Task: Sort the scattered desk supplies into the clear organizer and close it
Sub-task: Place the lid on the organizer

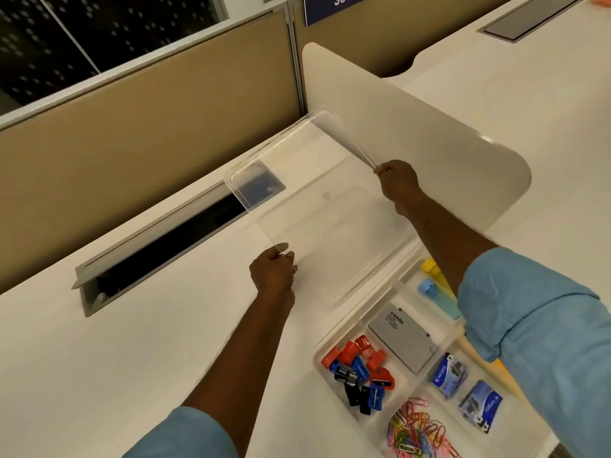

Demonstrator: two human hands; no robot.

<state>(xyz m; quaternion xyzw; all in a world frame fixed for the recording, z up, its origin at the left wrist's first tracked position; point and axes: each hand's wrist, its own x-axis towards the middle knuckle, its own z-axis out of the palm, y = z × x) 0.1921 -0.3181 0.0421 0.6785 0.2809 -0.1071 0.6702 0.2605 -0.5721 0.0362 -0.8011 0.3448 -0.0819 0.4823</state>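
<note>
Organizer [357, 317] already held the sorted supplies [360, 368]; only closing seemed left. Just behind the organizer, left hand [272, 272] and right hand [396, 180] each pinched an edge of its lid [314, 209].

"camlin" on grey box [401, 337], near right. "kangaro" on two blue packs [449, 375] [481, 406] right of it. Blue sign [334, 8], far: white "38", third digit unclear.

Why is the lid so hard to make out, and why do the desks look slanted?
Head view: the lid is clear, so only its bright rim lines show and the desk shows through it. Head view: the wide-angle lens slants and stretches the desk and partition. Head view: the paper clips near the bottom edge look slightly soft.
</note>
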